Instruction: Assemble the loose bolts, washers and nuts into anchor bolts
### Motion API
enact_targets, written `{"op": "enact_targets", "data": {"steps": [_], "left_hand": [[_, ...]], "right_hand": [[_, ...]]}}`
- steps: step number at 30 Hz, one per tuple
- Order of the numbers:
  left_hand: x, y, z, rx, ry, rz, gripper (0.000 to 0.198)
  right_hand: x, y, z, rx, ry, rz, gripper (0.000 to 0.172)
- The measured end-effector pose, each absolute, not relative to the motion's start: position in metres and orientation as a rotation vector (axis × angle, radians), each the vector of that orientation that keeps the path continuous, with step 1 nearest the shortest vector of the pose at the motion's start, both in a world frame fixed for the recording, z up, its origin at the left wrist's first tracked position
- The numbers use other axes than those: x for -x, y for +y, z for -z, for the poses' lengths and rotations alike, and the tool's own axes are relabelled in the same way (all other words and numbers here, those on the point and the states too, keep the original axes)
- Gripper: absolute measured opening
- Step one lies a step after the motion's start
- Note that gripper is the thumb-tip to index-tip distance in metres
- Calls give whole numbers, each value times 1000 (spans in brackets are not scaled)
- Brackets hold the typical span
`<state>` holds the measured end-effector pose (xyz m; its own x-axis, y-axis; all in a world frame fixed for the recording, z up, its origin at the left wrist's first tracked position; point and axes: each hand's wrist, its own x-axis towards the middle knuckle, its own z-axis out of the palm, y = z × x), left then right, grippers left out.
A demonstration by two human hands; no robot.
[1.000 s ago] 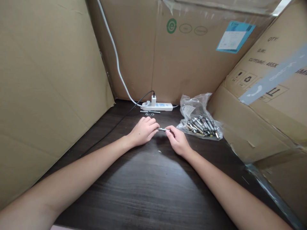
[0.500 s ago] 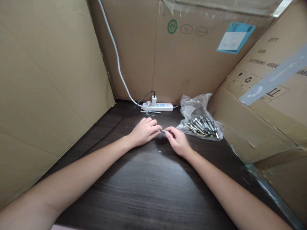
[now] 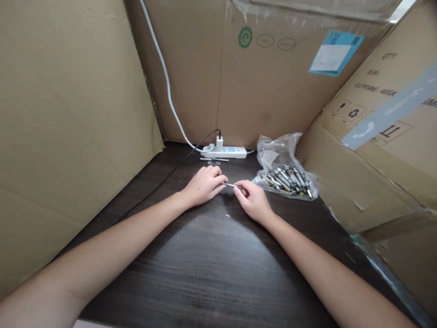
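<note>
A slim silver metal bolt [image 3: 230, 185] lies level between my two hands, its middle bare. My left hand [image 3: 205, 184] is closed, with thumb and fingertips pinching the bolt's left end. On the right end my right hand [image 3: 253, 199] has a pinch grip, fingers curled. Both ends are hidden by the fingers, so I cannot tell what sits on them. Beyond my left hand lie a metal rod and sleeve [image 3: 220, 160] in a row, with a nut [image 3: 209, 163] and small washers [image 3: 217, 163] just in front.
A clear plastic bag [image 3: 273, 155] of several metal anchor bolts [image 3: 290, 180] lies right of my hands. A white power strip [image 3: 235, 152] with a plug stands at the back. A black cable [image 3: 164, 180] crosses the dark table [image 3: 218, 273] at left. Cardboard boxes [image 3: 273, 100] wall three sides.
My left hand has shifted slightly left, away from my right hand. More of the bolt now shows between them. The bag and loose parts have stayed put.
</note>
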<state>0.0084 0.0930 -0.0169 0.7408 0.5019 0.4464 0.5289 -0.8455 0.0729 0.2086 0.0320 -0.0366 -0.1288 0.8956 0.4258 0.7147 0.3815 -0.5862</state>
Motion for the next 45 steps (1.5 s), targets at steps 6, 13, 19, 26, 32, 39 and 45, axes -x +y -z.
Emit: {"op": "enact_targets", "data": {"steps": [6,13,19,26,32,39,45], "left_hand": [[-7,96,20,2961,-894,744,17],[-6,98,23,2960,-993,868,16],[-6,94,22,2943,-985,920,18],[-6,98,24,2913,-985,981,18],[5,118,32,2847,-1164,1045,15],[14,145,45,2781,-1424,982,16],[7,162,48,2772,-1415,942,20]], "right_hand": [[-209,31,36,1412,-1897,-256,18],[-209,32,36,1404,-1864,-249,18],[-209,33,37,1367,-1857,-262,20],[-206,36,38,1403,-1888,-204,20],[-203,74,32,1447,-2054,-36,18],[-189,115,36,1585,-2087,-67,17],[-193,119,45,1722,-1990,-42,19]]}}
